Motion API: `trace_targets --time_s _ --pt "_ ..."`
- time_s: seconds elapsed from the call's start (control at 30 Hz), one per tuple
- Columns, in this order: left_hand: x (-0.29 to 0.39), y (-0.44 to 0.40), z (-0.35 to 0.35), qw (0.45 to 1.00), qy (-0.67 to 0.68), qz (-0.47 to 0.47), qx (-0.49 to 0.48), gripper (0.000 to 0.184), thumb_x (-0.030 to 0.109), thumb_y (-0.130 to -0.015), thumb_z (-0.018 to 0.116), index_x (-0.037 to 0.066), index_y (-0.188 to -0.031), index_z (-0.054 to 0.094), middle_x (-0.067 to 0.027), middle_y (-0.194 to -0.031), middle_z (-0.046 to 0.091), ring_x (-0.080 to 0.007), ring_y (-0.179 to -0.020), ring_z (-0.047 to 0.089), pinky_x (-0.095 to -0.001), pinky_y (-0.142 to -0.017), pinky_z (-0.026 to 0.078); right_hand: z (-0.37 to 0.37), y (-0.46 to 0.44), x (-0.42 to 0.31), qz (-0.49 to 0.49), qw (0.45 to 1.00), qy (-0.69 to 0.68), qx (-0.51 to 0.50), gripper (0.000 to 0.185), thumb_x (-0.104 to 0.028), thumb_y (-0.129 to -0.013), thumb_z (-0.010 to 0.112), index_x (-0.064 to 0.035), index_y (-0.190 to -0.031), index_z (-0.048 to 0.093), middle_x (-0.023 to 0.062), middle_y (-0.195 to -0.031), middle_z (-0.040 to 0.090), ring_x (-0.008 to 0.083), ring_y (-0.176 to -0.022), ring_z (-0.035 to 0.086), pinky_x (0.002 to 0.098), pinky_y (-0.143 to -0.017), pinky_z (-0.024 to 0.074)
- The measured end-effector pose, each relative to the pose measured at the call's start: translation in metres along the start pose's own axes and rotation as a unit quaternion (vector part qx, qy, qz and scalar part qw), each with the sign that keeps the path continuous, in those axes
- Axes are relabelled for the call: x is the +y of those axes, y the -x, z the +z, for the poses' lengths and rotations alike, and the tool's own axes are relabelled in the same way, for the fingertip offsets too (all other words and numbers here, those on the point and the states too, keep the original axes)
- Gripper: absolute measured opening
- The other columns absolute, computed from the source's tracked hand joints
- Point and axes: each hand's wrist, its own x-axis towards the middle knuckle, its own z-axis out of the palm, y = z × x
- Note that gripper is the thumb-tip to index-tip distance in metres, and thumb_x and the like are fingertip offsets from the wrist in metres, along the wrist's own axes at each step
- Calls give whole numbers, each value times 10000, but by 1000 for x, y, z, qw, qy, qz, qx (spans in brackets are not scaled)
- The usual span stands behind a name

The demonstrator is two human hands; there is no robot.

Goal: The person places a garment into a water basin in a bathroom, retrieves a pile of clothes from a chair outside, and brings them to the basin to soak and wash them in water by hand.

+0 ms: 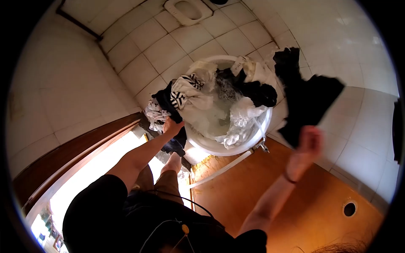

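A round white tub (205,145) holds water and a heap of wet clothes. Black cloth (261,93), a striped white cloth (192,93) and sheer white material (244,118) lie in it. At the tub's left rim, my left hand (172,127) is closed on a dark cloth (163,100) that hangs over the edge. Raised to the right of the tub, my right hand (310,141) is closed at the lower edge of a black garment (310,95), which spreads through the air above it. Motion blurs this hand.
A squat toilet (188,12) is set in the tiled floor at the top. A metal tap (263,146) with a pale hose (223,169) is by the tub's lower right. The orange floor (253,181) has a round drain hole (349,208). Bright light enters at lower left.
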Motion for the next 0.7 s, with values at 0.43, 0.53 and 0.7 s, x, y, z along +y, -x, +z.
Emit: trace_targets --time_s 0.43,0.53,0.7 --pt "-63 -34 -12 965 195 118 -127 715 309 -633 681 -10 -1209 402 -229 -1067 545 -325 -985 541 -364 -831 439 56 222 219 44 908 286 -304 211 -51 -758 568 -28 -968 550 147 -997 554 306 -921 540 394 -739 469" --pt "-43 2 -72 940 308 72 -126 588 123 -654 674 -20 -1172 434 -129 -1014 568 -204 -897 544 -328 -771 453 90 232 213 162 911 177 -335 214 -50 -779 553 -12 -989 556 135 -941 583 258 -840 585 335 -692 485" --pt "-59 44 -173 902 349 170 -188 584 98 -668 669 -10 -1188 428 -92 -1031 557 -172 -942 511 -302 -840 418 111 231 196 118 906 142 -380 479 -62 -719 621 -33 -1174 473 163 -1112 528 289 -999 534 359 -804 448"
